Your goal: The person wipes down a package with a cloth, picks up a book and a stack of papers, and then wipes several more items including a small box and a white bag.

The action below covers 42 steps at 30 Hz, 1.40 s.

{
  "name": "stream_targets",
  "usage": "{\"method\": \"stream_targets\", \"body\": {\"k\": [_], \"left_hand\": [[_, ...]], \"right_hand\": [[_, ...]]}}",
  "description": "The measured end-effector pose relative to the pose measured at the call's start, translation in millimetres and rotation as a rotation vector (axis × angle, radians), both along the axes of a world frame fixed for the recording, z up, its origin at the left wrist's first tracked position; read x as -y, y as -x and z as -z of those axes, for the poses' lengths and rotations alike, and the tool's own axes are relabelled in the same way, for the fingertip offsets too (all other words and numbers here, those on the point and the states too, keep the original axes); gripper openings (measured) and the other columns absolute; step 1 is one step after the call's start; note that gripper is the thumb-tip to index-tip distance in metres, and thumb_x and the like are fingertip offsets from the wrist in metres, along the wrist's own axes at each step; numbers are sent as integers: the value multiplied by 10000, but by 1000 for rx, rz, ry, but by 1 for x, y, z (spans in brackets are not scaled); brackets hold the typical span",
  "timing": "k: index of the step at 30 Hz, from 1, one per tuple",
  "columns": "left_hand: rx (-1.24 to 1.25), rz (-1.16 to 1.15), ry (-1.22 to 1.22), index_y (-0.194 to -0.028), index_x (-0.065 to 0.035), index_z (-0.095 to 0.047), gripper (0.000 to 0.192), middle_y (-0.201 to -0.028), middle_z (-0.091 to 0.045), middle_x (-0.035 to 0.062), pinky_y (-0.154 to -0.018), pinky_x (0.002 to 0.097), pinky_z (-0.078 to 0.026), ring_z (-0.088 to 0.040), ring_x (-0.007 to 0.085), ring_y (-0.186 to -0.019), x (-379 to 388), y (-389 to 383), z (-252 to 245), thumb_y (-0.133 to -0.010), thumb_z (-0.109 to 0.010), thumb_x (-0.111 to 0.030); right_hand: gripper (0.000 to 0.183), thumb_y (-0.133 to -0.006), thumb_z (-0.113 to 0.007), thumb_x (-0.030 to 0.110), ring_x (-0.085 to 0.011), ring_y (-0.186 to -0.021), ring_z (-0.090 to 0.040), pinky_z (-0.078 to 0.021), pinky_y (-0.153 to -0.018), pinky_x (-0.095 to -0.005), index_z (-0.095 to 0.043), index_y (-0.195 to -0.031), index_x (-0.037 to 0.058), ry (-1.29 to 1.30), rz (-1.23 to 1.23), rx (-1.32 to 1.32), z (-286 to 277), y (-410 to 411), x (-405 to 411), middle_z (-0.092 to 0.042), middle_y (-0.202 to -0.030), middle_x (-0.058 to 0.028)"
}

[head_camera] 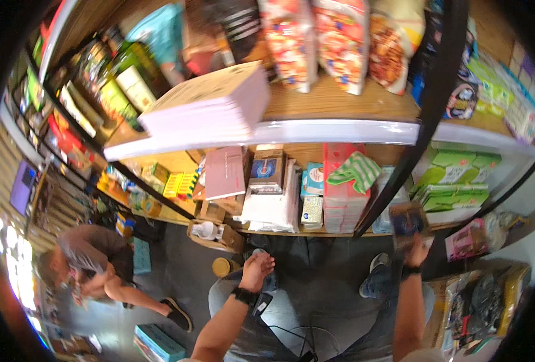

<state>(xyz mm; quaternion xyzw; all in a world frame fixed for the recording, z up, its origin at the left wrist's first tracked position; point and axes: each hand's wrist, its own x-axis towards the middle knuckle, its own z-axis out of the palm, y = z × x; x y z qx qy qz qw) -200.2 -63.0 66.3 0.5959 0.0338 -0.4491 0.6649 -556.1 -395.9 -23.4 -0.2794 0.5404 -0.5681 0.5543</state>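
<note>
My right hand (416, 253) grips a small brown box with a dark panel (409, 221), blurred, in front of the lower shelf's right end. Over my left knee, my left hand (258, 269) is raised with its fingers loosely curled and nothing in it. On the lower shelf (231, 226) lies a similar dark-panelled box (267, 169) on top of white plastic-wrapped packs (267, 208). Right of these are small teal and white boxes (313, 178) and a red-topped stack of packs (346, 208) with a green striped cloth (355, 172) draped over it.
A black shelf post (407, 158) slants between me and the green packages (457, 176). The upper shelf holds a stack of cartons (208, 99), bottles (131, 81) and snack bags (290, 45). At left a person (91, 262) crouches. An open carton (480, 307) stands at my right.
</note>
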Motion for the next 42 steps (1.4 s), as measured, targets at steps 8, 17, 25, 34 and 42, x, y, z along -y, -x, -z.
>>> {"method": "stream_targets", "body": {"k": [8,17,25,34,42], "left_hand": [[-73,-20,186,-898,-67,-541,127,-824,-599,51,-636,262,-462,-570,137,-713,15,-66,23,-854,-501,-178],[-72,-520,31,-844,-44,-553,161,-757,-603,52,-553,236,-429,-537,121,-621,-22,-152,67,-833,-501,-195],[77,-274,45,-855,-60,-548,141,-788,-605,39,-588,240,-432,-561,117,-668,-9,-169,60,-861,-494,-190],[55,-347,48,-843,-26,-548,117,-764,-591,30,-553,209,-411,-530,94,-636,-19,-183,53,-842,-547,-143],[7,-376,105,-846,-1,-548,95,-756,-585,44,-561,210,-416,-531,100,-634,-20,-181,54,-821,-537,-92]], "right_hand": [[229,-796,-602,226,-126,-685,-538,-432,-562,-253,-556,-951,63,-510,-486,-96,-63,-75,-216,-553,-820,-15],[184,-778,-625,239,-135,-803,-503,-436,-739,-307,-536,-865,104,-302,-565,444,-89,-374,-159,-532,-860,17],[294,-747,-694,189,-230,-905,-532,-433,-895,-380,-504,-903,27,-398,-586,556,-9,-525,-67,-548,-950,-92],[813,-718,-647,490,-317,-1127,-445,-410,-947,-397,-277,-1217,-35,-343,-829,266,9,-536,-85,-444,-1160,-244],[836,-706,-566,641,-307,-882,-602,-504,-767,-394,-437,-1071,-101,-272,-1091,-322,-8,-529,-102,-566,-1006,-234]]}}
